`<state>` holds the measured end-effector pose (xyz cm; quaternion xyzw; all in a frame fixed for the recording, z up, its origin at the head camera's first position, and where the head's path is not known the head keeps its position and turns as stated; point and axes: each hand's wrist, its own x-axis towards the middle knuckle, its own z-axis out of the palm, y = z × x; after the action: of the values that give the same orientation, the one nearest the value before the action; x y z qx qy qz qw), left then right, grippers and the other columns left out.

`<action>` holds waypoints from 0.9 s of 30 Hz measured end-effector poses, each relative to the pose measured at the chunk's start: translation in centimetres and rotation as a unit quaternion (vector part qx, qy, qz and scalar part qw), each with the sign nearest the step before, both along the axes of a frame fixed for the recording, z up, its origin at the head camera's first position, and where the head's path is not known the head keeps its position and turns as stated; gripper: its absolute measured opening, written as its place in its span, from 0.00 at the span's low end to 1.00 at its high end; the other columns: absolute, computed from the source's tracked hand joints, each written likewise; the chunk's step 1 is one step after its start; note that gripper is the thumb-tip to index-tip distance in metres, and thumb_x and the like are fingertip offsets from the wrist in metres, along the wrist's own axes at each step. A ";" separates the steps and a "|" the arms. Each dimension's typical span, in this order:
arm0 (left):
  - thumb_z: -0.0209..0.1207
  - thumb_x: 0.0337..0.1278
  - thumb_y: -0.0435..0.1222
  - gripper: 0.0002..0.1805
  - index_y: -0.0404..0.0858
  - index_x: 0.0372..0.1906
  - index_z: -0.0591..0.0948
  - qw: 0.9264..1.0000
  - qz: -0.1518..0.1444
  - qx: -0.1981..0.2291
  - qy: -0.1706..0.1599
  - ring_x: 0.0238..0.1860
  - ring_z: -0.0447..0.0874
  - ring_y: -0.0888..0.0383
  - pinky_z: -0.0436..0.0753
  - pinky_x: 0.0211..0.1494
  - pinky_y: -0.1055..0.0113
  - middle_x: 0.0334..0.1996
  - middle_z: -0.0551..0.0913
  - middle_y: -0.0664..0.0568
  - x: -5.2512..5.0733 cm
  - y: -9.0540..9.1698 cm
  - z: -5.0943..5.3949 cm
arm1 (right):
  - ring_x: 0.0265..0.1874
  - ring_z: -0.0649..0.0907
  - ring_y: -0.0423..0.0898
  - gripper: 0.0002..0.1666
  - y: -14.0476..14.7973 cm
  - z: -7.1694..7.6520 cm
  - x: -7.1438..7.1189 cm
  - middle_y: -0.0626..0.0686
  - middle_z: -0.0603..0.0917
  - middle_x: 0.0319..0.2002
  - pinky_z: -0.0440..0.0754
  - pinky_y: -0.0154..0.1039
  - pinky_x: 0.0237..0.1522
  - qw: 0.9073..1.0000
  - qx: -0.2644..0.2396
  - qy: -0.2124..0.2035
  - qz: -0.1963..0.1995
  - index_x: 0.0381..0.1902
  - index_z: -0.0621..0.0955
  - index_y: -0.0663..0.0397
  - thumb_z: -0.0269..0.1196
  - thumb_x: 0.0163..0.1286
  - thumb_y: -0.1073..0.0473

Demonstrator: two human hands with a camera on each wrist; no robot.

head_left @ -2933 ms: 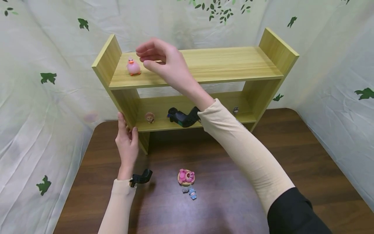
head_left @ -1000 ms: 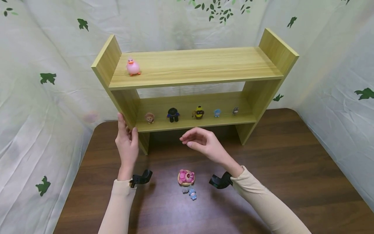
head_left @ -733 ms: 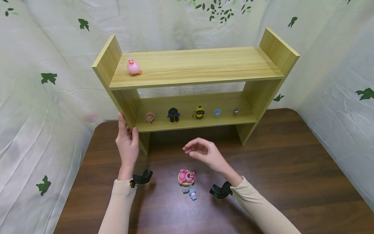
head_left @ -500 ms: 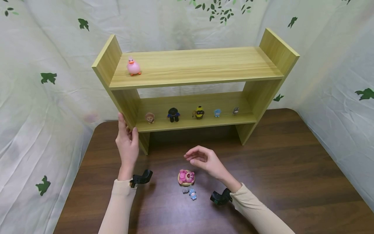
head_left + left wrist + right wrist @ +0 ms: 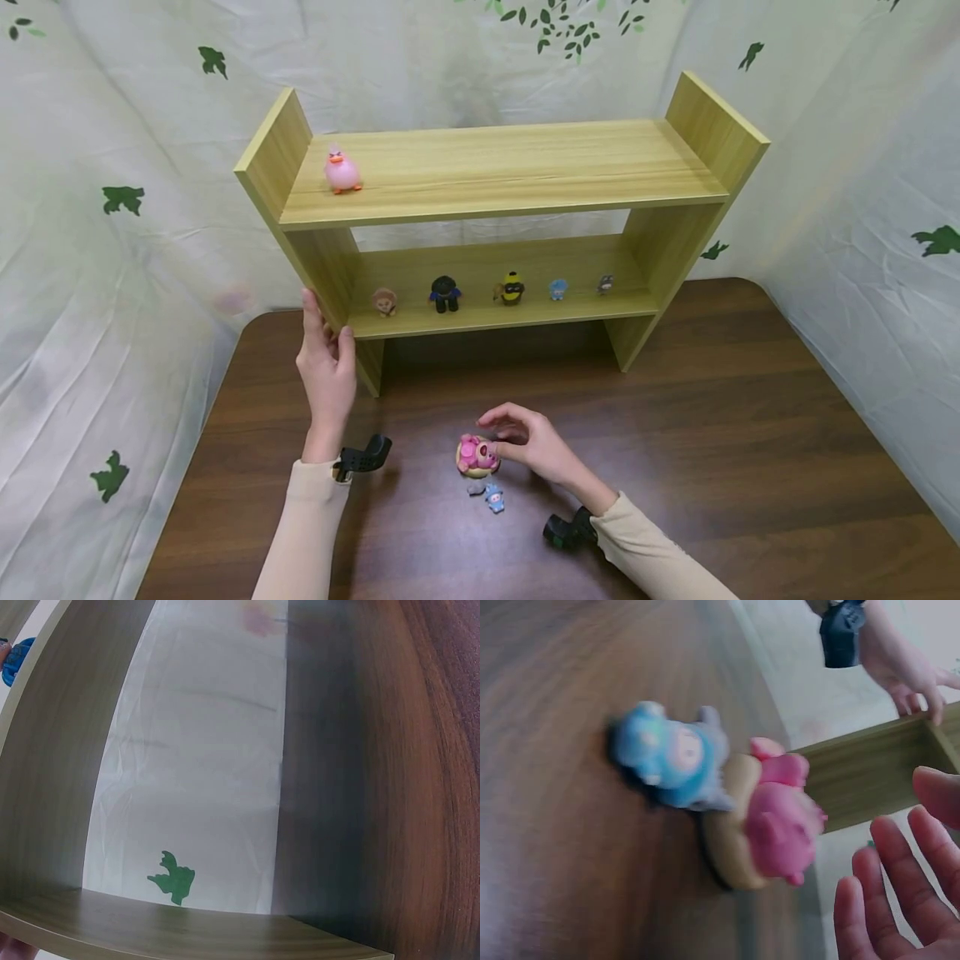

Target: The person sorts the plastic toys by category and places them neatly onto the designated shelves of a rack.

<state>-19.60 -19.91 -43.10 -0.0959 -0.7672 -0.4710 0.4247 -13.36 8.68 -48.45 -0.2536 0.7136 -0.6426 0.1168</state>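
Observation:
My left hand point(image 5: 327, 375) grips the lower left side panel of a light wooden shelf point(image 5: 517, 171), its thumb at the front edge and its fingers along the outside. Over the table, my right hand point(image 5: 536, 444) reaches beside a pink bear figurine point(image 5: 472, 454) that lies on a cream ring. Its fingers are loosely bent and hold nothing; the right wrist view shows them spread apart from the bear. Just in front of the bear lie a small blue-hooded figurine point(image 5: 495, 498) and a little grey piece point(image 5: 476, 489). The left wrist view shows mostly shelf boards and the cloth behind.
A pink duck point(image 5: 343, 173) stands at the left of the top shelf. Several small figurines line the middle shelf, among them a black one point(image 5: 446, 295) and a yellow-and-black one point(image 5: 512, 289). Leaf-patterned cloth point(image 5: 150, 275) hangs around the brown table point(image 5: 712, 433).
My right hand has come down from beside the pink duck on the top shelf, past the middle shelf, to the pink bear on the table. My left hand has stayed on the shelf panel.

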 end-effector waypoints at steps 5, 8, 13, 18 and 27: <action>0.49 0.66 0.25 0.43 0.70 0.73 0.52 1.000 0.002 -0.001 -0.004 0.51 0.78 0.39 0.71 0.39 0.83 0.65 0.69 0.46 0.1 0.0 0.0 | 0.50 0.76 0.66 0.19 -0.2 1.0 1.2 0.68 0.79 0.49 0.72 0.59 0.53 1.000 0.025 0.005 -0.016 0.48 0.77 0.74 0.63 0.58 0.77; 0.49 0.66 0.25 0.43 0.70 0.73 0.52 1.000 0.002 0.000 -0.004 0.51 0.78 0.39 0.71 0.40 0.83 0.66 0.68 0.47 0.1 0.0 0.0 | 0.50 0.77 0.65 0.19 -0.3 0.6 1.5 0.68 0.80 0.49 0.71 0.60 0.52 0.999 0.044 0.003 -0.025 0.48 0.77 0.74 0.65 0.58 0.74; 0.49 0.66 0.25 0.43 0.70 0.73 0.53 1.000 0.000 0.002 0.000 0.50 0.78 0.39 0.71 0.39 0.82 0.66 0.68 0.47 0.1 0.0 0.0 | 0.50 0.79 0.56 0.20 -0.4 -2.2 1.2 0.58 0.82 0.48 0.75 0.51 0.52 0.995 0.084 0.017 -0.045 0.49 0.80 0.64 0.69 0.58 0.68; 0.49 0.66 0.25 0.43 0.70 0.73 0.53 1.000 0.000 0.000 0.002 0.50 0.78 0.39 0.71 0.38 0.82 0.65 0.69 0.47 0.0 0.0 0.0 | 0.48 0.79 0.49 0.20 -0.6 -3.5 1.0 0.51 0.82 0.46 0.77 0.43 0.51 0.992 0.106 0.042 -0.061 0.48 0.81 0.58 0.71 0.56 0.65; 0.49 0.66 0.25 0.43 0.69 0.73 0.53 1.000 0.001 -0.002 -0.003 0.52 0.77 0.39 0.72 0.41 0.83 0.66 0.68 0.48 0.1 0.0 0.0 | 0.45 0.80 0.45 0.21 -0.8 -3.5 1.2 0.47 0.82 0.44 0.78 0.38 0.47 0.985 0.143 0.069 -0.075 0.48 0.82 0.55 0.72 0.54 0.64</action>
<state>-19.54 -19.93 -43.08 -0.0946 -0.7695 -0.4696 0.4223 -12.17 7.83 -51.94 -0.2238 0.8212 -0.5221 0.0543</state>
